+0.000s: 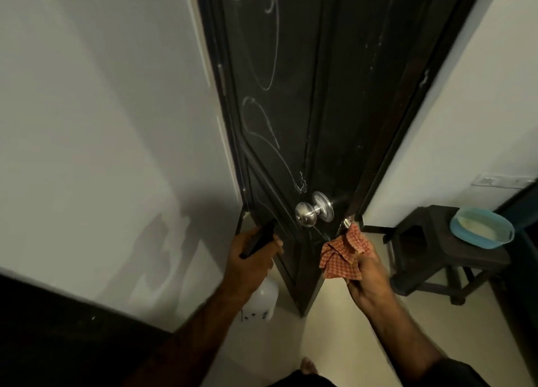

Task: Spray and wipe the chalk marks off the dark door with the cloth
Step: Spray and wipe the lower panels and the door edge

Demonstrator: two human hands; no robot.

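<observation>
The dark door (334, 81) stands ahead of me, with looping white chalk marks (262, 75) down its left panel as far as the silver round knob (308, 212). My left hand (250, 258) grips the black trigger head of a white spray bottle (262, 299), whose nozzle points at the door below the knob. My right hand (366, 279) holds a crumpled orange-and-white checked cloth (340, 255) close to the door's edge, just under the latch.
A pale wall (102, 124) runs along the left. To the right of the door, a dark stool (448, 250) carries a light blue basin (481, 226). A wall switch plate (503, 181) sits above it. The floor (334, 343) is pale tile.
</observation>
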